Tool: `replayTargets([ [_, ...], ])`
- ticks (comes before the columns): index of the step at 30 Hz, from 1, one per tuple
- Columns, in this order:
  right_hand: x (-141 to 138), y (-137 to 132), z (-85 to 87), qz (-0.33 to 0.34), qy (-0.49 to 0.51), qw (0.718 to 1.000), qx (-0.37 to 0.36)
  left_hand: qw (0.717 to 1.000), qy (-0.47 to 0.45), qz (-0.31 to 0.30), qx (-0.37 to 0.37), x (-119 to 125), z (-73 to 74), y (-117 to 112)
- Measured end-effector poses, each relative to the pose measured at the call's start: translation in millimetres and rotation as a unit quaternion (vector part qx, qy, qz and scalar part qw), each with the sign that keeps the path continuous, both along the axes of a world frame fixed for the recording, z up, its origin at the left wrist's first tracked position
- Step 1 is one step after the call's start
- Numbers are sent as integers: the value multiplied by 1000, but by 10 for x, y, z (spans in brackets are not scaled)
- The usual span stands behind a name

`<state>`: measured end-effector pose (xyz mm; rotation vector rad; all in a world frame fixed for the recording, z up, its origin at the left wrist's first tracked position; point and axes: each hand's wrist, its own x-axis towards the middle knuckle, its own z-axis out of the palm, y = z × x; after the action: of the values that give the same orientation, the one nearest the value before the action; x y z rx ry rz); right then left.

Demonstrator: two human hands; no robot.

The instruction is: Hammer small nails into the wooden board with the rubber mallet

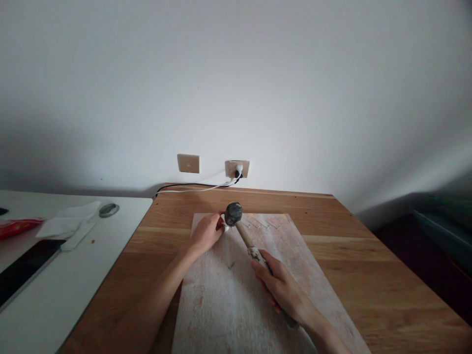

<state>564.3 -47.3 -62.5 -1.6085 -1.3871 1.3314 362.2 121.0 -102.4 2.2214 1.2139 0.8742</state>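
Observation:
My right hand (278, 282) is wrapped round the worn handle of a mallet (246, 235), whose black head (233, 214) hangs over the far part of a whitish board (206, 305). Just left of that head, the fingers of my left hand (208, 231) are pinched together at a small white piece (226, 227), partly hidden and too small to name. To the right of the mallet head, several thin nails (258, 226) show in a row on the board. A small dark nail-like bit (231, 265) lies nearer me, between my hands.
The board rests on a wooden table (354, 275) against the wall. Cables (195, 186) run along its back edge to a socket (237, 169). On the white table (99, 255) at left are a phone-like black slab (29, 263), tissue (70, 219), a red packet (18, 227) and a grey ring (109, 210).

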Motion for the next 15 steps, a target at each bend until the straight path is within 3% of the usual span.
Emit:
replayTargets([
  [9, -47, 8, 59, -3, -5, 1000, -4, 1000, -25, 2, -17, 16, 18, -2],
  [15, -19, -27, 8, 6, -5, 1000, -2, 1000, -11, 11, -11, 4, 21, -9],
])
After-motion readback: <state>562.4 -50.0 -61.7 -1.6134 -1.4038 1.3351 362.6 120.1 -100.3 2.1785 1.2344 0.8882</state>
